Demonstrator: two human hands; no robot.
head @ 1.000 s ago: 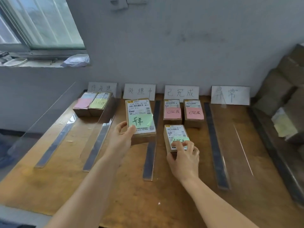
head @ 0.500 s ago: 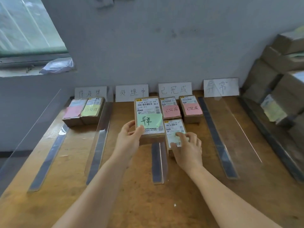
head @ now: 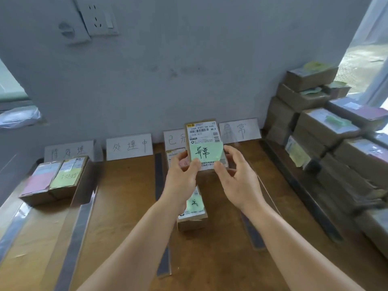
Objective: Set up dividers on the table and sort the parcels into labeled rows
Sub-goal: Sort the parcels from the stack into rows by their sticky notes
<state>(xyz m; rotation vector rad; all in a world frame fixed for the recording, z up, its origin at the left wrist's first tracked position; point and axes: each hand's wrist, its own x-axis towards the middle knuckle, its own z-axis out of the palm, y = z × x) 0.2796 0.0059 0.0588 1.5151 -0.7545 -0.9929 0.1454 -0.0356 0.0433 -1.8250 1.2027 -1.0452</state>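
Note:
I hold a brown parcel (head: pixel 204 143) with a white shipping label and a green handwritten note up in front of the wall. My left hand (head: pixel 181 177) grips its lower left corner. My right hand (head: pixel 237 177) touches its lower right edge with fingers spread. Below them another parcel with a green note (head: pixel 194 208) lies on the table (head: pixel 126 206) in the third row. Two parcels (head: pixel 53 179) with pink and yellow notes lie in the leftmost row. Four white row labels (head: pixel 129 146) lean against the wall. Clear dividers (head: pixel 84 198) on dark bases separate the rows.
A tall stack of brown parcels (head: pixel 327 131) fills the right side beside a window. A wall socket (head: pixel 96 15) sits high on the grey wall. The rightmost row under the last label (head: pixel 239 131) holds no parcel that I can see.
My right hand left the green-noted parcel on the table and came up to the held parcel. The held parcel moved right and higher. The view turned right.

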